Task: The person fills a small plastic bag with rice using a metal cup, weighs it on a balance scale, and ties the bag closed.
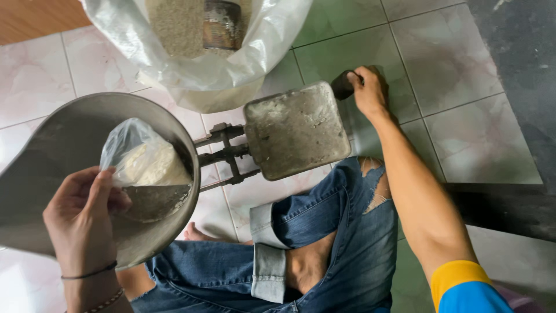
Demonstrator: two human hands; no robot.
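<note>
Both hands are at work over a balance scale set on a tiled floor [457,139]. The left hand [81,214], wearing thin bracelets at the wrist, pinches the top of a clear plastic bag [142,153] of white grain between thumb and fingers, the bag resting inside the scale's large metal scoop pan [52,145] at the left. The right hand [368,90] reaches out to the far side of the scale's flat square metal plate [296,128], fingers curled around a small dark weight [343,86] just off the plate's far right corner. Dark metal beams [223,153] join pan and plate. Beyond the scale, at the top edge of the view, stands an open white sack [202,69] of grain with a metal can [223,23] sunk in it. Below the scale, the person sits cross-legged in torn, cuffed blue jeans [341,232], a bare foot [307,264] tucked under.
</note>
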